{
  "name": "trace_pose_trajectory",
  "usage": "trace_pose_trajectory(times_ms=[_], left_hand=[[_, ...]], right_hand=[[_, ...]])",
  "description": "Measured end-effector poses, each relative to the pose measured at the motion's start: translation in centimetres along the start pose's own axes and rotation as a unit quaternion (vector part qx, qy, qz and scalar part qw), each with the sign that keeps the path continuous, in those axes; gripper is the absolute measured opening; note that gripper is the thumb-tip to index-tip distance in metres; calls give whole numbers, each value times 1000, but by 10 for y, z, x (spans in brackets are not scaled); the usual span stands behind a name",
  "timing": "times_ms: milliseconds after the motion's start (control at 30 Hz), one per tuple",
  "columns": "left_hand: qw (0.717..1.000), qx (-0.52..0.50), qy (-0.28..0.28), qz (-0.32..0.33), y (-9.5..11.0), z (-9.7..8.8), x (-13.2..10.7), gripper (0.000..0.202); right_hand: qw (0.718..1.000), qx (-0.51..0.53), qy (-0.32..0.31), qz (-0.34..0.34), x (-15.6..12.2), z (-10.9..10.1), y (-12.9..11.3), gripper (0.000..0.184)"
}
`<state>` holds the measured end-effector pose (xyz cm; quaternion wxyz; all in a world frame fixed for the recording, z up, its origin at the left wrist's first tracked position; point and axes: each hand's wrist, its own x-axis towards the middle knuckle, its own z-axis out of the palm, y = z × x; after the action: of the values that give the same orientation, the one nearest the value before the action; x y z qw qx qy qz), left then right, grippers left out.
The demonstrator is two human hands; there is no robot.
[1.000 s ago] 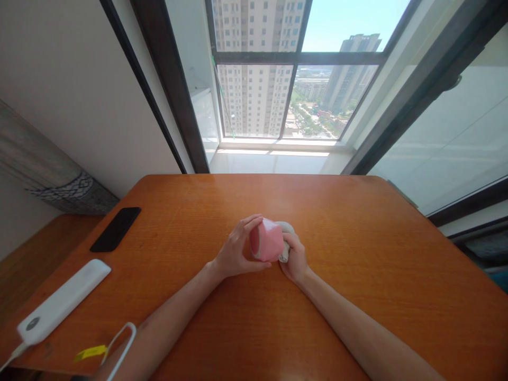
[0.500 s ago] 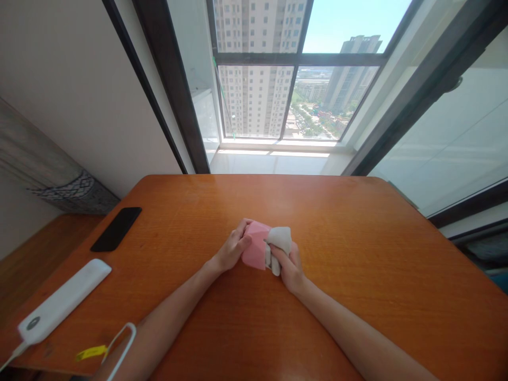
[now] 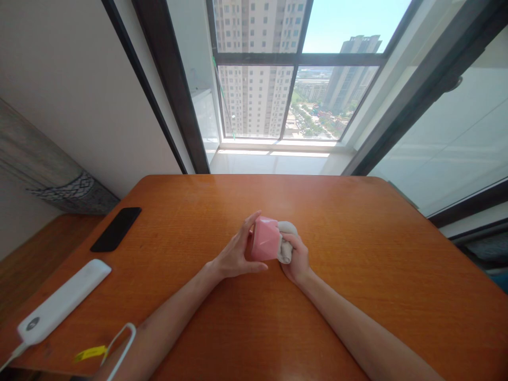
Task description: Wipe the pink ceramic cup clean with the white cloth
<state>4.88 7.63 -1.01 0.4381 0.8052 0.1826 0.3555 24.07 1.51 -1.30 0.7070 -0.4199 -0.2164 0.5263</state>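
A pink faceted object (image 3: 264,239) sits between both hands just above the middle of the orange wooden table (image 3: 357,275). My left hand (image 3: 237,252) wraps round its left side, fingers over the top and thumb below. My right hand (image 3: 296,256) is closed on a crumpled white cloth (image 3: 284,239) and presses it against the object's right side.
A black phone (image 3: 116,228) lies flat near the table's left edge. A long white device (image 3: 63,301) with a cable rests at the front left, beside a white cord loop (image 3: 121,341) with a yellow tag (image 3: 90,352). A large window stands beyond the far edge.
The pink object has been turned in my left hand, and the cloth has shifted from its top face to its right side. My hands stay at the table's middle.
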Motion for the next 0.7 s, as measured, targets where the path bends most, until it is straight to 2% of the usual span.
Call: trace_pose_trajectory(times_ms=[100, 167, 267, 367, 500, 700], left_hand=[[993, 96, -14, 66, 3, 2, 1, 134], [986, 137, -13, 92, 7, 3, 2, 127], [984, 146, 5, 106, 10, 4, 3, 114], [984, 136, 28, 108, 10, 3, 5, 110], [987, 120, 59, 92, 10, 2, 6, 109], [996, 54, 72, -15, 13, 3, 6, 104]], right_hand=[[996, 56, -16, 65, 3, 5, -10, 19], [993, 71, -27, 90, 3, 8, -14, 20], [992, 70, -26, 102, 2, 10, -16, 18], [995, 53, -24, 85, 1, 11, -13, 14], [999, 15, -17, 24, 1, 10, -7, 10], [992, -66, 104, -35, -5, -3, 8, 14]])
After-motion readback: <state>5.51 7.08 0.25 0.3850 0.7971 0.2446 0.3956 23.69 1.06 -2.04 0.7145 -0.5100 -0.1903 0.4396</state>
